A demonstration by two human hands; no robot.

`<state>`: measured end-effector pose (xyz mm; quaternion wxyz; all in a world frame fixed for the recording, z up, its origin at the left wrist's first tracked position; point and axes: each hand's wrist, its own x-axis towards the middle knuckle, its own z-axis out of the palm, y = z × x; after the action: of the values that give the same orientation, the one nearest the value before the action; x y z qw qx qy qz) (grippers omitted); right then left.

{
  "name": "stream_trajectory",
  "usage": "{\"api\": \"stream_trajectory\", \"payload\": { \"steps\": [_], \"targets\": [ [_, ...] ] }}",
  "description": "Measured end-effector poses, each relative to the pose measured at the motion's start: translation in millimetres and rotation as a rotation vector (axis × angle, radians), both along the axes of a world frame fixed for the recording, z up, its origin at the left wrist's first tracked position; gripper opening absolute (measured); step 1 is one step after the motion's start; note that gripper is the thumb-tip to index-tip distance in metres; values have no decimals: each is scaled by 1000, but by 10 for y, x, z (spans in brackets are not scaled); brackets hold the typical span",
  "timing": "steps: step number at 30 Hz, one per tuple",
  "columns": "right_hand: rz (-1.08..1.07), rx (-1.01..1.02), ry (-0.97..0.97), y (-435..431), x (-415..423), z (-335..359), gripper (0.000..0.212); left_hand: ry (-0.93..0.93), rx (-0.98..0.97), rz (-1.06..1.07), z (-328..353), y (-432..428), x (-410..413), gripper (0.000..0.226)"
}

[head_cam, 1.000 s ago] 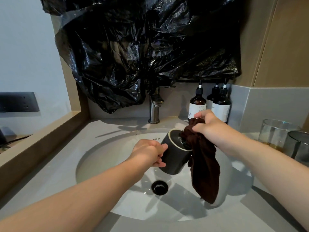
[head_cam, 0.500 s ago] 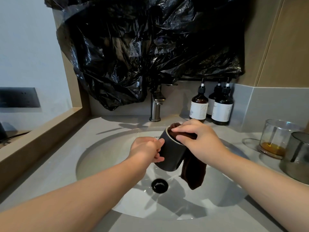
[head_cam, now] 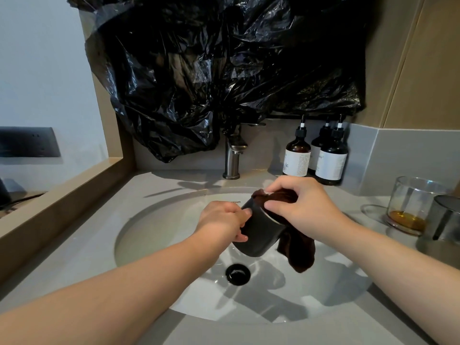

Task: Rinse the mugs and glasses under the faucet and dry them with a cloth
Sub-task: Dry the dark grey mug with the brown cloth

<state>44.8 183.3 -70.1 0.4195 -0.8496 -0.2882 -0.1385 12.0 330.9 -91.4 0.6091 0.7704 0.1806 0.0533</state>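
Note:
Over the white sink basin (head_cam: pixel 154 235) my left hand (head_cam: pixel 222 220) grips a dark grey mug (head_cam: pixel 258 232), tilted with its mouth up and to the right. My right hand (head_cam: pixel 301 207) holds a dark brown cloth (head_cam: pixel 297 250) bunched into the mug's mouth; the loose end hangs below the hand. The steel faucet (head_cam: pixel 232 158) stands behind, with no water running. A clear glass (head_cam: pixel 413 205) with amber liquid and a second grey mug (head_cam: pixel 445 217) stand on the counter at the right.
Three brown pump bottles (head_cam: pixel 297 155) stand at the back right beside the faucet. Black plastic sheeting (head_cam: pixel 224 70) hangs over the wall above. The black drain (head_cam: pixel 237 273) sits under the mug. A wooden ledge (head_cam: pixel 57 195) runs along the left.
My right hand came down from beside the mug and pushed the cloth into its mouth. The mug tilted more upright in my left hand, and less cloth hangs loose.

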Motion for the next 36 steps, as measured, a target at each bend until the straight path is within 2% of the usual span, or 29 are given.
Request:
{"api": "stream_trajectory", "payload": {
  "steps": [4,8,10,13,16,20,22,25,27,30,32,34,36],
  "targets": [
    [108,-105,133,-108,50,113,26,-33,-118,26,-24,44,1,42],
    [-69,-268,112,-193,177,89,26,-56,-29,-9,-54,99,-5,43],
    [-189,-178,72,-197,220,67,22,-66,21,-24,-45,83,6,45],
    [-86,21,-12,-163,149,74,22,-72,43,-65,-62,50,-14,50],
    [14,-67,-78,-87,43,33,24,-79,29,-78,-52,42,-27,51],
    [-210,-112,-29,-203,222,9,26,-48,15,-37,-10,47,-19,42],
    [-264,-71,-33,-250,261,39,28,-41,12,-30,-16,56,-13,40],
    [-124,-20,-67,-180,169,68,26,-45,28,-31,-27,54,-1,40],
    [-80,-115,-41,-134,144,50,26,-58,47,-33,-49,59,4,42],
    [-258,-224,38,-237,273,58,29,-67,80,-30,-63,65,-12,42],
    [-329,-173,54,-293,318,69,28,-60,63,-17,-41,60,-18,42],
    [-230,-59,56,-261,255,90,24,-33,19,0,-19,56,-11,42],
    [-29,-70,72,-186,120,123,23,-7,-19,11,-19,69,3,43]
  ]
}}
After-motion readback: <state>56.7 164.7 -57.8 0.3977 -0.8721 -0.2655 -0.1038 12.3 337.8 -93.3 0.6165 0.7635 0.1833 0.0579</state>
